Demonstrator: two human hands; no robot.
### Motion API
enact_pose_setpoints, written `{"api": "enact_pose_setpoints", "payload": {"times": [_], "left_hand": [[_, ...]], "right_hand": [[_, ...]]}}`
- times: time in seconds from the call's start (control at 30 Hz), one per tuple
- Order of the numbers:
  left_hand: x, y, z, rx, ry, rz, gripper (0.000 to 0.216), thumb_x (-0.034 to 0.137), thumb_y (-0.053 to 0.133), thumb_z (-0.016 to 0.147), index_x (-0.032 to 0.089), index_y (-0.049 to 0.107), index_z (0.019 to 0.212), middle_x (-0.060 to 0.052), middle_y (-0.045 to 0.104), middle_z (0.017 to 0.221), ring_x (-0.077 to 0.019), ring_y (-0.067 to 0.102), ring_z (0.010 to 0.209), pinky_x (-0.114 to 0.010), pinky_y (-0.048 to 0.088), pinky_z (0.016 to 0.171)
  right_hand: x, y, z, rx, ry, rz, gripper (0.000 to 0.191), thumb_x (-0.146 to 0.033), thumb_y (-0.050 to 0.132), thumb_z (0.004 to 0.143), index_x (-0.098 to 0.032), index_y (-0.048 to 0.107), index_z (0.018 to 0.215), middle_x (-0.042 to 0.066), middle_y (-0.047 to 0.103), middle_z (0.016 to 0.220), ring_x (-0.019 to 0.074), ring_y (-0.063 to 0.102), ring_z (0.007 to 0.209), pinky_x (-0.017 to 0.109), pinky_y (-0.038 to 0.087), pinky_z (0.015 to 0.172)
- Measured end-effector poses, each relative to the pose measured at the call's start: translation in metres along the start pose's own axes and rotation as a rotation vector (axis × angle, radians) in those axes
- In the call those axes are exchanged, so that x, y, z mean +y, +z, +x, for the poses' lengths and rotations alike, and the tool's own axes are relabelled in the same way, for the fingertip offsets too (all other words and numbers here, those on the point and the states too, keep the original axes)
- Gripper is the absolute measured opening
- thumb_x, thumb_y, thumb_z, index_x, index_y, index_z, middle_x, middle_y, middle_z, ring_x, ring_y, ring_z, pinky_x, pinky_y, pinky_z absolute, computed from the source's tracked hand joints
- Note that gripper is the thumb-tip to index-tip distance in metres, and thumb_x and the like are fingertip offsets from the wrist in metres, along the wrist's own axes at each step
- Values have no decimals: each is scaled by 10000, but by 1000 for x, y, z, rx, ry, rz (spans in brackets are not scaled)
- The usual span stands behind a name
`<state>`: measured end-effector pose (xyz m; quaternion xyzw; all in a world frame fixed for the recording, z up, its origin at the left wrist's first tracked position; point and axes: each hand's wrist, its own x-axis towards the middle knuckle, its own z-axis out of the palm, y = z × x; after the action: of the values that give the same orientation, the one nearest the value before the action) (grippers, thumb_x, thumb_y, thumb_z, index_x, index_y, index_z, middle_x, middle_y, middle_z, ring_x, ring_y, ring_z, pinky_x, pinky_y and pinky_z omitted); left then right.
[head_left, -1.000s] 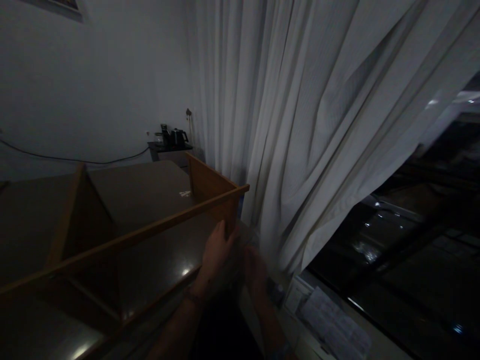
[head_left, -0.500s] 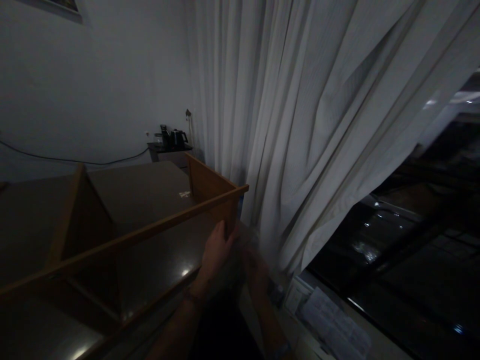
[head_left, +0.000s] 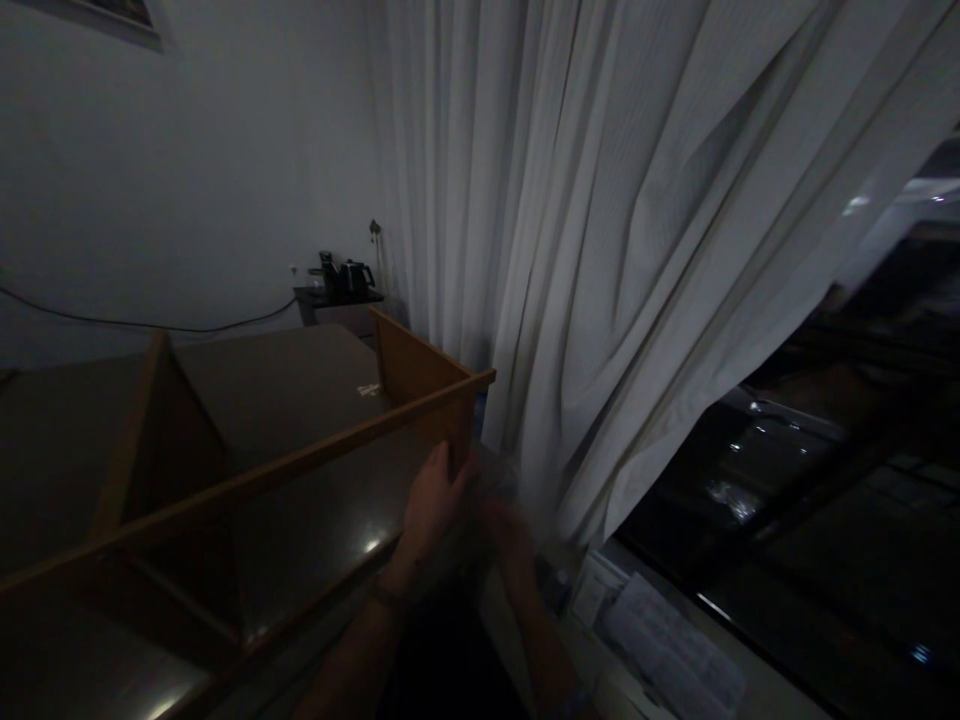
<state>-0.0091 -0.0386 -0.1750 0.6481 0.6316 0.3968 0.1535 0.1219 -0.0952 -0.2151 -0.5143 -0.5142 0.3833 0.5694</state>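
Note:
A brown wooden shelf frame (head_left: 322, 447) lies across the left half of the view, with upright boards joined to a long rail. My left hand (head_left: 433, 490) is closed around the lower edge of its end panel (head_left: 442, 420), thumb and fingers on either side of the wood. Just to the right, beside that same end, is my right hand (head_left: 508, 535). Motion and darkness smear its fingers, so whether it holds anything is unclear. Something pale and see-through, too blurred to name, shows near the fingers of both hands.
A long white curtain (head_left: 600, 250) hangs close on the right, beside a dark window (head_left: 840, 480). Papers or packages (head_left: 667, 640) lie on the sill below. A black kettle (head_left: 355, 276) stands on a small cabinet (head_left: 341, 305) at the back. A cable (head_left: 172, 325) runs along the wall.
My right hand has shifted slightly beside the end panel and remains blurred. My left hand and the wooden frame stay in place.

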Motion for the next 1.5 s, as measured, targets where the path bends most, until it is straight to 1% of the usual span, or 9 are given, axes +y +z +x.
{"api": "enact_pose_setpoints", "payload": {"times": [0.1, 0.27, 0.43, 0.57, 0.77, 0.97, 1.07, 1.17, 1.5], "left_hand": [[1, -2, 0, -5, 2, -4, 595, 565, 406, 908, 124, 469, 1302, -178, 549, 1321, -301, 537, 1216, -413, 432, 1007], [1, -1, 1, -7, 3, -4, 598, 566, 407, 907, 130, 460, 1313, -170, 550, 1322, -292, 551, 1200, -404, 440, 999], [1, 1, 1, -13, -9, 12, 616, 565, 408, 907, 116, 449, 1328, -182, 550, 1323, -293, 553, 1199, -409, 453, 987], [1, 1, 1, -6, -15, 8, 601, 552, 419, 909, 115, 459, 1321, -189, 541, 1334, -293, 538, 1222, -416, 435, 1012], [1, -1, 0, 5, 25, 10, 556, 552, 407, 912, 141, 486, 1277, -167, 573, 1286, -283, 564, 1181, -404, 453, 980], [2, -1, 1, 3, 15, 11, 544, 559, 401, 910, 148, 495, 1253, -160, 598, 1240, -276, 589, 1139, -390, 472, 946], [2, -1, 1, 2, 4, 19, 548, 555, 404, 911, 142, 487, 1262, -167, 588, 1256, -281, 585, 1146, -394, 468, 951], [1, -1, 0, 0, 17, 12, 536, 542, 398, 918, 144, 488, 1265, -163, 588, 1256, -281, 586, 1142, -397, 465, 954], [2, -2, 0, 0, 6, 11, 572, 547, 409, 913, 127, 474, 1296, -174, 577, 1280, -280, 583, 1149, -392, 460, 960]], "right_hand": [[7, 3, 0, 20, -85, -88, 355, -450, 583, 845, -150, 727, 969, 100, 742, 944, 223, 694, 845, 326, 543, 777], [16, 0, -1, -8, -262, -228, 343, -304, 492, 907, -192, 648, 1191, 94, 676, 1188, 210, 636, 1082, 352, 502, 939], [18, -8, 2, -37, -350, -423, 338, -236, 448, 923, -245, 648, 1196, 72, 686, 1162, 204, 632, 1072, 369, 493, 955], [17, -11, 2, -29, -340, -437, 328, -251, 435, 933, -234, 656, 1175, 79, 698, 1118, 205, 643, 1040, 372, 497, 940], [15, -7, 3, 37, -243, -326, 280, -338, 489, 908, -185, 702, 1004, 86, 727, 1001, 207, 679, 918, 323, 526, 840], [8, -2, 4, 49, -220, -240, 288, -351, 490, 906, -183, 680, 1043, 78, 725, 1010, 195, 682, 909, 292, 519, 821], [4, -2, 5, 73, -220, -200, 283, -347, 498, 901, -173, 674, 1039, 84, 719, 1019, 191, 680, 911, 282, 520, 813], [1, -1, 5, 64, -204, -189, 284, -350, 501, 901, -168, 671, 1038, 86, 718, 1013, 190, 681, 901, 276, 520, 801], [9, -3, 3, 46, -197, -201, 298, -373, 500, 909, -178, 672, 1054, 81, 718, 1032, 190, 677, 924, 275, 515, 816]]}}
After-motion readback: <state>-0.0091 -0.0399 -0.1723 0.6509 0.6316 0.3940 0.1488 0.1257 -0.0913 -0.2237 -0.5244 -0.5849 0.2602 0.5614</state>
